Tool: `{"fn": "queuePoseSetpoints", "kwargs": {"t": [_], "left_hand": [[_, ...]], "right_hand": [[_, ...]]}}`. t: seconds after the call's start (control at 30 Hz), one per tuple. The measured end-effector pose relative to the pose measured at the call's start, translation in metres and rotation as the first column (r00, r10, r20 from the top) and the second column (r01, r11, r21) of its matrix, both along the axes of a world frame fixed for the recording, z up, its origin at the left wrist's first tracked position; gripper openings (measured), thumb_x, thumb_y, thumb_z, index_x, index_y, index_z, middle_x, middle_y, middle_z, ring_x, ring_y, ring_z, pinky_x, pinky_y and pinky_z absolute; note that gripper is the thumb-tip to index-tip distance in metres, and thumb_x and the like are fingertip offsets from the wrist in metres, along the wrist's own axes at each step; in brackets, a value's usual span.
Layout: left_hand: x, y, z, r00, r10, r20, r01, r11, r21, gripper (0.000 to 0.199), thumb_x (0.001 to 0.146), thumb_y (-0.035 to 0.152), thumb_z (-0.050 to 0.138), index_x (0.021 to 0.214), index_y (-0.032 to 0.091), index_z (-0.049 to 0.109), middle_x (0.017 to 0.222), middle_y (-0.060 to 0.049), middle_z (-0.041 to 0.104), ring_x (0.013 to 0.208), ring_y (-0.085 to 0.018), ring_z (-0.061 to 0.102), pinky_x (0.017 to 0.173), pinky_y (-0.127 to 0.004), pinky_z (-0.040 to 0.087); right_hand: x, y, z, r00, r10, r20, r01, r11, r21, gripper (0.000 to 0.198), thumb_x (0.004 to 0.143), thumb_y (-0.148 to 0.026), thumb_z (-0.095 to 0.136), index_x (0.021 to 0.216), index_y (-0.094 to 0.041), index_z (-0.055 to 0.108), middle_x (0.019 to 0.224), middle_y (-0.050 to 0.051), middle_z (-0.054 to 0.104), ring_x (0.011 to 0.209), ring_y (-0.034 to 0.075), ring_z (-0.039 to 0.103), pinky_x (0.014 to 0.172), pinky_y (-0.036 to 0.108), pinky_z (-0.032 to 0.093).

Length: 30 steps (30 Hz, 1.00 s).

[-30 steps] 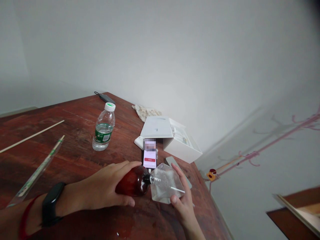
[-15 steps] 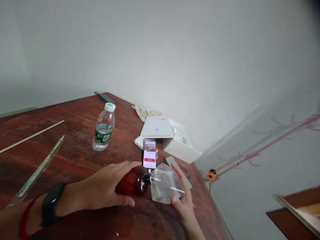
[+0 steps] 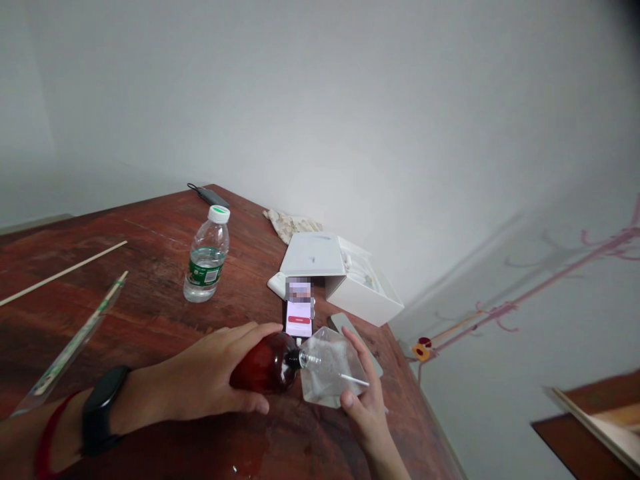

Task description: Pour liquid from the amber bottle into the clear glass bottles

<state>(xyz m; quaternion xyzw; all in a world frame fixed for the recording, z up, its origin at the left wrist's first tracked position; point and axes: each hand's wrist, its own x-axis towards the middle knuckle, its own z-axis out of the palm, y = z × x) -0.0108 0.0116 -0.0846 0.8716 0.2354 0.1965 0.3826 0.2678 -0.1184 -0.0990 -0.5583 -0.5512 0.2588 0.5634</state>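
Observation:
My left hand (image 3: 225, 367) is wrapped round a reddish-brown bottle (image 3: 265, 365), which lies tipped over with its neck pointing right. The bottle's clear mouth rests at the rim of a clear angular plastic cup (image 3: 331, 367). My right hand (image 3: 367, 393) grips this cup from the right, thumb below and fingers along the far side. Whitish, foamy-looking contents and a thin white stick (image 3: 354, 379) show at the cup. Just beyond the bottle lies a lit phone (image 3: 299, 317) with a white plug at its near end.
A water bottle (image 3: 206, 257) with a green label stands at left, near a bare chopstick (image 3: 65, 273) and a wrapped pair of chopsticks (image 3: 75, 343). An open white box (image 3: 363, 287) sits behind the phone. A grey flat object (image 3: 345, 321) lies beyond the cup. A pink rack (image 3: 505, 308) stands right.
Both hands, the bottle and the cup keep almost the same pose. The whole view has shifted very slightly.

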Motion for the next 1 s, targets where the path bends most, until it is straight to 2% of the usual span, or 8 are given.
{"fn": "queuePoseSetpoints", "kwargs": {"t": [0.2,0.5,0.73,1.0], "left_hand": [[0.0003,-0.0006,0.0009,1.0,-0.008,0.002,0.008,1.0,-0.016,0.094,0.078,0.048,0.094,0.157,0.028,0.046,0.159,-0.009,0.059,0.143,-0.039,0.057,0.121,-0.052,0.046],[0.0002,0.0015,-0.0037,1.0,-0.018,0.012,0.018,1.0,0.009,0.095,0.08,0.058,0.09,0.158,0.026,0.046,0.158,-0.011,0.059,0.142,-0.041,0.058,0.12,-0.053,0.047],[0.0002,0.0002,-0.0006,1.0,-0.005,-0.011,0.005,1.0,0.004,0.094,0.08,0.049,0.092,0.159,0.027,0.045,0.159,-0.01,0.059,0.142,-0.04,0.058,0.119,-0.054,0.049],[0.0001,0.0006,-0.001,1.0,-0.012,0.011,0.012,1.0,-0.003,0.093,0.079,0.051,0.092,0.157,0.027,0.047,0.158,-0.01,0.059,0.141,-0.039,0.06,0.119,-0.053,0.048]], "right_hand": [[-0.0003,-0.0005,-0.0007,1.0,0.004,-0.025,-0.003,1.0,0.01,0.093,0.075,-0.075,0.083,0.15,-0.025,0.06,0.141,0.015,0.073,0.122,0.039,0.073,0.102,0.046,0.06],[-0.0003,0.0003,-0.0019,0.996,0.043,-0.082,-0.042,0.999,0.015,0.095,0.074,-0.072,0.086,0.153,-0.028,0.056,0.14,0.013,0.074,0.122,0.038,0.074,0.101,0.044,0.06],[-0.0027,0.0,0.0004,0.998,0.025,-0.065,-0.024,1.0,0.02,0.09,0.076,-0.073,0.084,0.15,-0.029,0.059,0.14,0.012,0.074,0.122,0.038,0.074,0.103,0.046,0.059],[0.0004,0.0011,-0.0028,0.999,0.007,-0.034,-0.005,0.998,0.056,0.092,0.076,-0.073,0.085,0.151,-0.027,0.06,0.137,0.013,0.076,0.118,0.037,0.075,0.098,0.043,0.06]]}}
